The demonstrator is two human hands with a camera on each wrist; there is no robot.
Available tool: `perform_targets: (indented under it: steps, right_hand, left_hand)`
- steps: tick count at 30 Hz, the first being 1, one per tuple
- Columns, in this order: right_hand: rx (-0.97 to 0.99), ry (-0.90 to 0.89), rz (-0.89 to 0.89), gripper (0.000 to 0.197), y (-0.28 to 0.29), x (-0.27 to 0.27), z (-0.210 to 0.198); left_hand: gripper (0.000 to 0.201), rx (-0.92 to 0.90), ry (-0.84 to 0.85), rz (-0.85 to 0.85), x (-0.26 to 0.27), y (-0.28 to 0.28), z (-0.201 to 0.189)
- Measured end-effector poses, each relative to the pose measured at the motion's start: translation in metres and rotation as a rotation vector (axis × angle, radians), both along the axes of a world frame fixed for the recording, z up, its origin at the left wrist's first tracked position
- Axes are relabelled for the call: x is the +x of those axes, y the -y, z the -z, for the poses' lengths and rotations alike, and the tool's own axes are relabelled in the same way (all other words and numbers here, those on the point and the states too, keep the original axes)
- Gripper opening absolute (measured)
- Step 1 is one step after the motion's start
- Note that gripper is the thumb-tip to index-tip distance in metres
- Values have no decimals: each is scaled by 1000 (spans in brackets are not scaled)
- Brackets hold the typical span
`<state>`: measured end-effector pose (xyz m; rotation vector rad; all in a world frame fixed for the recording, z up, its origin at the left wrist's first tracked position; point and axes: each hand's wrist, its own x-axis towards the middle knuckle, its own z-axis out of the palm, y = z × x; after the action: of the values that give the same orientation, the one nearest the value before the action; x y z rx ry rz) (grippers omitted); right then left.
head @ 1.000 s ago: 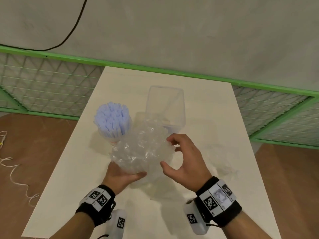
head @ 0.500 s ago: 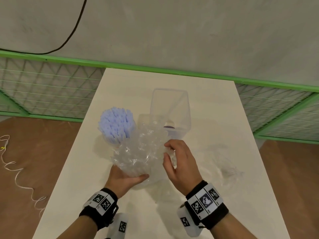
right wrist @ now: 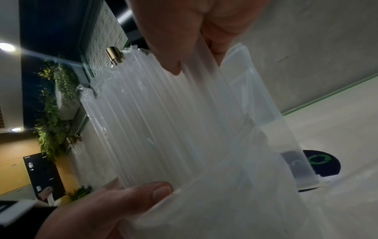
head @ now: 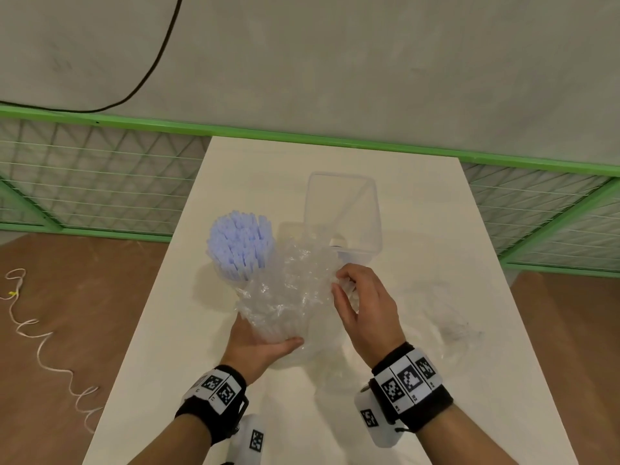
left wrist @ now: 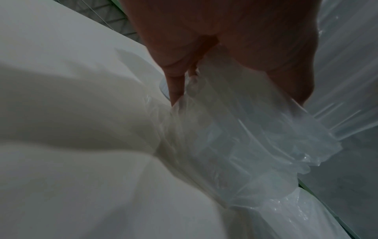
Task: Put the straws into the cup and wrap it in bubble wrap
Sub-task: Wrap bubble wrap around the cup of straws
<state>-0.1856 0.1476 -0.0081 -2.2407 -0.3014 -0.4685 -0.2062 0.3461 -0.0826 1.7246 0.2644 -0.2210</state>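
A person's left hand [head: 260, 347] grips the lower part of a bundle of bubble wrap [head: 295, 290] from below, thumb curled across its near side, while the right hand [head: 364, 307] pinches the wrap's right edge, its fingers [head: 339, 273] bent together on the film. The bundle is held above a pale worktop [head: 436, 229], just in front of a clear rectangular container [head: 342, 214] that stands toward the far end. Pale lilac straws [head: 240, 241] rise in a tight bunch from the upper left of the wrap, tilted to the left; the cup that holds them is hidden under the film and cannot be made out. From the right wrist, the straws [right wrist: 155, 116] show as a milky ribbed column behind the wrap, with the left thumb [right wrist: 143, 195] pressed on its lower side. From the left wrist, the left hand's fingers [left wrist: 175, 84] lie against crumpled film [left wrist: 245, 137]. A loose clear plastic sheet [head: 446, 317] lies on the worktop to the right, near the right hand
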Motion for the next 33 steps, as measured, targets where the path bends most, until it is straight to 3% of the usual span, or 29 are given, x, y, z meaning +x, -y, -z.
perform_targets:
  steps: [3, 15, 21, 29, 33]
  right_hand:
    - [-14, 15, 1, 28, -1, 0, -2]
    - [-35, 108, 46, 22, 1, 0, -38]
    - [-69, 334, 141, 22, 14, 12, -73]
    - [77, 172, 112, 18, 18, 32, -86]
    - [163, 236, 120, 22, 32, 38, -108]
  left_hand:
    - [79, -5, -13, -8, 0, -1, 0]
    - [80, -86, -38, -30, 0, 0, 3]
    - [98, -34, -54, -25, 1, -3, 12]
    - [98, -8, -70, -11, 1, -6, 12]
    - [98, -31, -80, -16, 1, -5, 12]
